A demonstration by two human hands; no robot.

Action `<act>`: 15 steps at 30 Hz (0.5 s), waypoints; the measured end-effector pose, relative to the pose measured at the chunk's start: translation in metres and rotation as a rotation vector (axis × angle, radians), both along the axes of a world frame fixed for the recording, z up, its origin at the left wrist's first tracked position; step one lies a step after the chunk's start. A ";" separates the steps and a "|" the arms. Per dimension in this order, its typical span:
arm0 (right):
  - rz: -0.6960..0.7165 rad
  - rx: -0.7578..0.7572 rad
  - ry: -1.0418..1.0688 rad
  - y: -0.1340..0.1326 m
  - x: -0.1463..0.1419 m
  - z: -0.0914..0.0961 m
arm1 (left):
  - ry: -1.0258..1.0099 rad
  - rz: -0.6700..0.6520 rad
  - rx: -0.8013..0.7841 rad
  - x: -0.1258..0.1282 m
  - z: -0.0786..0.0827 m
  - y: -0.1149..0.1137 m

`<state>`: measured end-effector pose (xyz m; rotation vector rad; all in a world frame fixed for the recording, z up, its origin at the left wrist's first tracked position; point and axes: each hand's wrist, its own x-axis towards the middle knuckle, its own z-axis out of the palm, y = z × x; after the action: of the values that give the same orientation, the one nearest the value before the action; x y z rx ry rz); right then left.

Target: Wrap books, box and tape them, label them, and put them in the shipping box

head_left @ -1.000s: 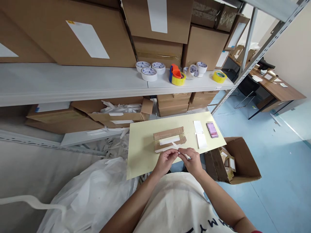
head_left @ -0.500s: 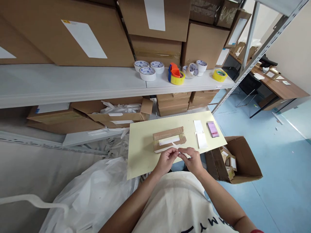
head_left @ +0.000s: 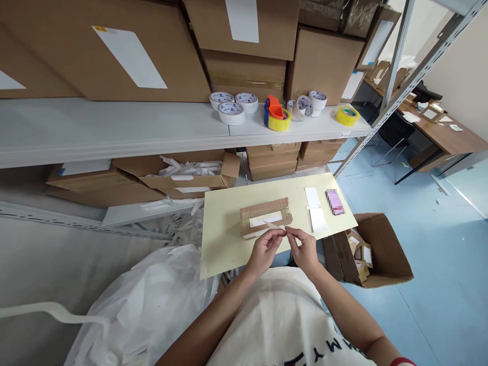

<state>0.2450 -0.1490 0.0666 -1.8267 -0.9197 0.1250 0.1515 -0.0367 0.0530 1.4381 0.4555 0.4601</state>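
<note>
My left hand (head_left: 265, 250) is closed in a pinch on a small white paper strip (head_left: 272, 224), whose pointed end sticks out to the left. My right hand (head_left: 305, 250) pinches at the strip's near end, its fingertips meeting those of my left hand. Just beyond my fingers lies a long cardboard box (head_left: 263, 209) with a white label (head_left: 282, 216) and clear tape at its end. The box rests on a pale yellow tabletop (head_left: 221, 218). Two white label sheets (head_left: 317, 219) lie to the right of the box, beside a pixelated pink object (head_left: 334, 202).
An open carton (head_left: 394, 254) with small boxes stands at the right of the table. On the shelf (head_left: 152, 127) ahead are several tape rolls (head_left: 232, 114) and an orange-blue tape dispenser (head_left: 274, 109). A translucent bag (head_left: 148, 305) of white strips fills the lower left.
Both hands have shifted slightly right and up, and the white strip now points further left over the box. The box and label sheets stay where they were.
</note>
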 end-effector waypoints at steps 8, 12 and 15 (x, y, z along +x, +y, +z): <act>-0.040 0.092 -0.146 0.001 0.000 -0.011 | -0.016 -0.018 -0.085 0.002 0.009 -0.009; 0.057 0.104 -0.234 0.001 0.001 -0.011 | -0.009 0.054 -0.187 0.002 0.007 -0.010; 0.096 0.096 -0.283 0.000 0.001 -0.011 | 0.001 0.120 -0.225 0.001 0.006 -0.010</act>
<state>0.2456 -0.1492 0.0554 -1.7380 -1.1908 -0.1199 0.1524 -0.0464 0.0591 1.1986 0.5786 0.4883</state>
